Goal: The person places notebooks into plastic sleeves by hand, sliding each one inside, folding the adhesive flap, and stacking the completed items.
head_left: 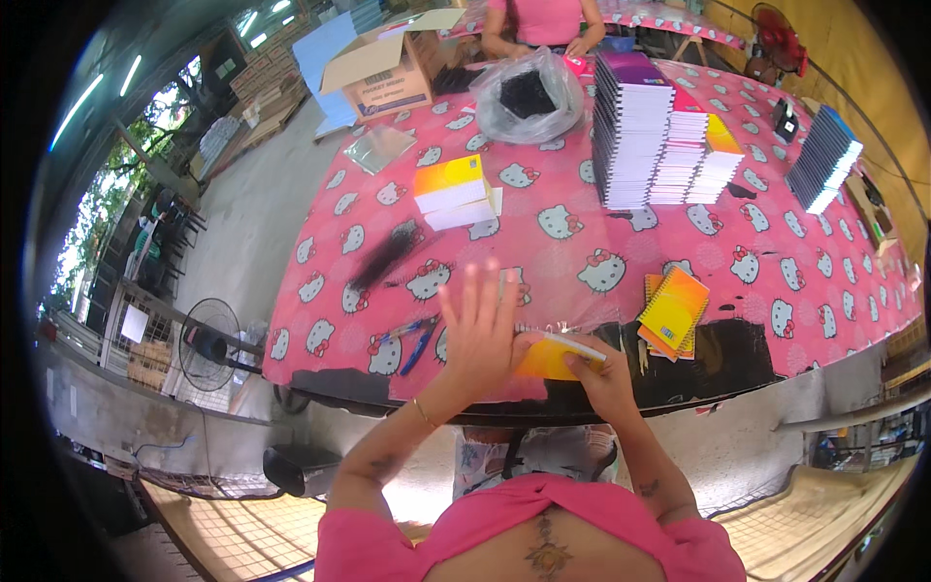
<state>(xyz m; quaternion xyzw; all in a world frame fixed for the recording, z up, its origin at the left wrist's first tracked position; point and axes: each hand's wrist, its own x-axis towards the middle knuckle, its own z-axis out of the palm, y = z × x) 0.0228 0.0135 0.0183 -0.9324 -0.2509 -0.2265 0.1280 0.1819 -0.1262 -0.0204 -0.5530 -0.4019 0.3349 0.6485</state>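
Near the table's front edge, my right hand (603,373) grips a small notebook (545,361) with a yellow-orange cover, thumb on top. My left hand (481,325) is raised at the notebook's left end, fingers stretched out and slightly blurred. I cannot tell whether its palm touches the notebook. To the right lies a small pile of yellow spiral notebooks (672,312). Left of my left hand are blue pen-like tools (417,349). Beyond them lies a loose bunch of black binding coils (386,257), and past that a stack of yellow-covered pads (450,186).
Tall stacks of spiral notebooks (630,136) stand at the far right, with another dark-covered stack (822,160) beyond. A plastic bag of black coils (529,97) and a cardboard box (388,78) sit at the back. Across the table is another person (545,24). A fan (208,344) stands left.
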